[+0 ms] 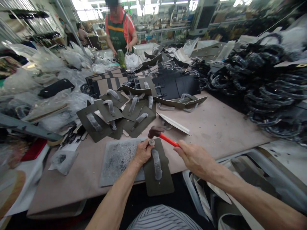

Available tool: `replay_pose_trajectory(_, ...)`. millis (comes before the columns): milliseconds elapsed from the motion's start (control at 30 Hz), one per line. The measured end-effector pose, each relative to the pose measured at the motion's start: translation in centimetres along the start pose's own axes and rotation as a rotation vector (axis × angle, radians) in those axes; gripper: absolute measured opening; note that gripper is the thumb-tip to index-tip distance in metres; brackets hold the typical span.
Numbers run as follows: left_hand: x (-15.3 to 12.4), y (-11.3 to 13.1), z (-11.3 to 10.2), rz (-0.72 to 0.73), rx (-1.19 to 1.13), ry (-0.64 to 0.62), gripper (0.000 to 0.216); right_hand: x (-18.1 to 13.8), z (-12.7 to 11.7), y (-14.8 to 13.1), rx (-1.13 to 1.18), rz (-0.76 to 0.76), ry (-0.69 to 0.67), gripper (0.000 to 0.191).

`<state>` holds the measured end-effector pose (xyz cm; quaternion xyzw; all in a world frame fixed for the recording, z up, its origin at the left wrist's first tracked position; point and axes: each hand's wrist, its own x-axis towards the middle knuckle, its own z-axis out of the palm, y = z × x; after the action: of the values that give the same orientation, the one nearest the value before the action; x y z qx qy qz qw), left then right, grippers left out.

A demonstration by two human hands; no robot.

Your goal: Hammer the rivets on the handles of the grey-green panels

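Note:
My right hand grips the red handle of a hammer, its dark head raised just over my left hand. The fingers of that left hand are closed round a short upright punch with a pale, worn top. Beneath it lies a dark olive panel with a plastic-wrapped handle on its face. The panel partly overlaps a grey, scuffed board and reaches past the table's front edge. The punch's lower end is hidden by my fingers.
Several similar olive panels with wrapped handles are piled beyond the board. Black wrapped handles are heaped at the right, and a grey bin with panels stands at front right. A person in an apron stands across the table.

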<state>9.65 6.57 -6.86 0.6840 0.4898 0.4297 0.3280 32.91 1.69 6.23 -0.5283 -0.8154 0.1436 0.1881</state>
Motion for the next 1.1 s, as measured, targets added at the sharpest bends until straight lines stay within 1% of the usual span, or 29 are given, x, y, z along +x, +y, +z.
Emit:
replay_pose_trajectory(100,-0.1,0.1,0.0,0.007,-0.021,-0.009,0.015,0.0,-0.5,-0.9,0.105,0.021,0.253,0.031)
replay_pose_trajectory(133,-0.1,0.2,0.0,0.005,-0.021,-0.011,0.015,-0.1,-0.4,-1.0,0.11,0.026,0.275,0.032)
replay_pose_trajectory(167,-0.1,0.2,-0.1,0.001,-0.019,-0.015,0.014,-0.3,-0.2,-0.9,0.09,0.036,0.23,0.033)
replay_pose_trajectory(267,-0.1,0.3,-0.1,-0.018,-0.017,-0.021,0.013,-0.5,0.4,-0.5,0.003,0.1,-0.091,0.03)
replay_pose_trajectory(300,-0.1,0.4,-0.2,-0.025,-0.02,-0.024,0.013,-0.6,0.6,-0.4,0.014,0.142,-0.141,0.03)
replay_pose_trajectory(333,-0.1,0.4,-0.2,-0.03,-0.024,-0.028,0.014,-0.7,0.7,-0.3,0.047,0.177,-0.127,0.031)
replay_pose_trajectory(400,-0.1,0.4,-0.2,-0.033,-0.03,-0.034,0.016,-0.8,0.9,-0.4,0.121,0.212,-0.016,0.035)
replay_pose_trajectory(433,-0.1,0.5,-0.2,-0.031,-0.028,-0.037,0.015,-0.9,1.0,-0.4,0.132,0.223,0.011,0.035)
replay_pose_trajectory(467,-0.1,0.6,-0.2,-0.031,-0.024,-0.038,0.014,-0.9,1.3,-0.4,0.12,0.232,-0.006,0.033)
replay_pose_trajectory(567,-0.1,0.8,-0.3,-0.039,-0.018,-0.041,0.015,-1.0,2.1,0.4,0.081,0.279,-0.179,0.029)
replay_pose_trajectory(633,-0.1,0.8,-0.3,-0.045,-0.026,-0.038,0.017,-0.8,2.9,1.6,0.178,0.323,-0.221,0.034)
replay_pose_trajectory(667,-0.1,0.8,-0.3,-0.044,-0.036,-0.033,0.019,-0.6,3.3,2.3,0.266,0.352,-0.229,0.037)
replay_pose_trajectory(733,-0.1,0.7,-0.2,-0.041,-0.055,-0.021,0.019,-0.2,4.5,4.0,0.433,0.458,-0.271,0.042)
replay_pose_trajectory(767,0.0,0.7,-0.2,-0.041,-0.063,-0.015,0.018,0.1,5.2,4.8,0.469,0.52,-0.307,0.042)
replay_pose_trajectory(800,0.0,0.8,-0.2,-0.043,-0.07,-0.011,0.017,0.3,6.0,5.5,0.45,0.567,-0.326,0.041)
replay_pose_trajectory(833,0.0,0.9,-0.2,-0.048,-0.075,-0.003,0.017,0.5,6.8,6.1,0.375,0.586,-0.309,0.039)
replay_pose_trajectory(867,0.1,1.1,-0.2,-0.055,-0.078,0.006,0.016,0.6,7.7,6.4,0.268,0.564,-0.251,0.036)
replay_pose_trajectory(933,0.1,1.5,-0.3,-0.076,-0.084,0.022,0.015,0.7,9.6,6.3,0.069,0.441,-0.067,0.035)
replay_pose_trajectory(967,0.2,1.7,-0.3,-0.091,-0.086,0.029,0.015,0.7,10.6,5.9,0.02,0.38,0.013,0.038)
replay_pose_trajectory(1000,0.2,1.8,-0.3,-0.108,-0.089,0.035,0.014,0.6,11.7,5.2,0.013,0.341,0.051,0.042)
replay_pose_trajectory(1033,0.2,1.8,-0.3,-0.128,-0.098,0.043,0.015,0.5,12.8,4.4,0.038,0.329,0.036,0.046)
replay_pose_trajectory(1100,0.4,1.5,-0.2,-0.185,-0.144,0.078,0.018,0.4,14.5,2.7,0.123,0.366,-0.056,0.052)
